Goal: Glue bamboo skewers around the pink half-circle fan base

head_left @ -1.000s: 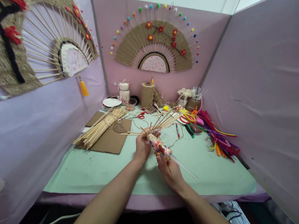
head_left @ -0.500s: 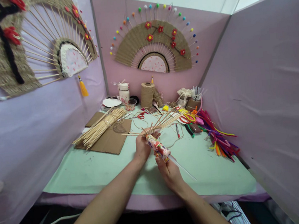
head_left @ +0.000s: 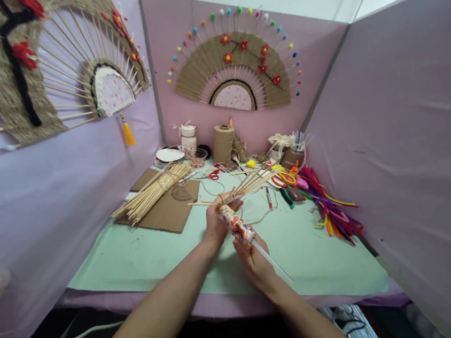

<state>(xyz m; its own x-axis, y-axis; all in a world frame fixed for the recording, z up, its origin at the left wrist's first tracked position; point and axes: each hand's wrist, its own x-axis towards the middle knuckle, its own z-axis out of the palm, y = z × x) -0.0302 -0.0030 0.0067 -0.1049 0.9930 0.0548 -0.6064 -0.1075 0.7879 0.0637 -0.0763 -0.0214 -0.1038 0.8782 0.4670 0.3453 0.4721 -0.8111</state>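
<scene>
My right hand (head_left: 255, 260) is wrapped round a floral-patterned glue gun (head_left: 237, 227), whose clear glue stick (head_left: 273, 262) juts out behind toward me. The gun's tip points at a fanned bunch of thin wooden sticks (head_left: 247, 183). My left hand (head_left: 216, 221) grips that bunch near where the sticks cross, just above the pale green table mat (head_left: 137, 253). Both hands are close together at the middle of the table.
A loose pile of wooden sticks (head_left: 151, 190) lies on brown cardboard (head_left: 169, 212) at left. A twine spool (head_left: 223, 142), jar (head_left: 188, 138), scissors (head_left: 282, 176) and coloured pipe cleaners (head_left: 329, 201) crowd the back and right. Purple partition walls carry woven fans (head_left: 235, 68).
The glue gun and both hands have shifted very slightly toward me and down; the view tilted a little. The stick bunch stays in my left hand.
</scene>
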